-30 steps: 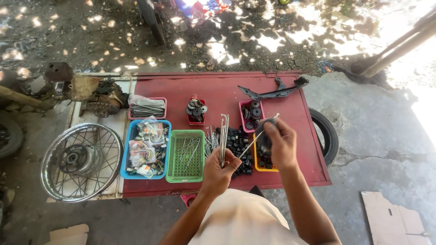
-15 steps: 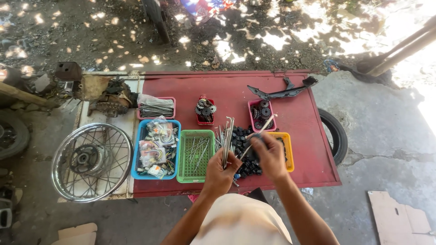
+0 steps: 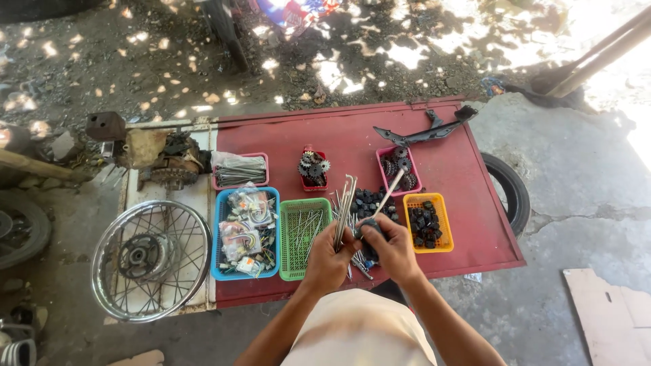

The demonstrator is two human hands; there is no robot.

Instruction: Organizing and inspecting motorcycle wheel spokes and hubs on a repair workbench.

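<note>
The left hand (image 3: 330,261) is closed in a fist around the lower end of a bundle of thin, straight, silver metal wheel spokes (image 3: 344,210), which stand nearly upright above the fist and fan out a little at their tops. The right hand (image 3: 388,245), just beside it, is curled shut around a single silver spoke (image 3: 390,193) that slants up and to the right; something dark sits under its fingers, but I cannot tell what it is.

The spokes look stiff, light one by one and smooth, so a loose bundle would likely slide apart unless gripped low and tight, as the left hand grips it. A single spoke seems easiest to take near one end, where it can be turned and aimed.

Both hands hover over a red metal tabletop (image 3: 339,139). Beneath them lie loose spokes and a heap of small black parts (image 3: 369,201). To the left stands a green plastic basket (image 3: 298,237) with more spokes, then a blue plastic tray (image 3: 245,232) of bagged parts. To the right is a yellow plastic basket (image 3: 427,221) of black pieces. Farther off are pink trays, one with gears (image 3: 397,168), and a spoked steel wheel rim (image 3: 150,257) at the table's left end.
</note>
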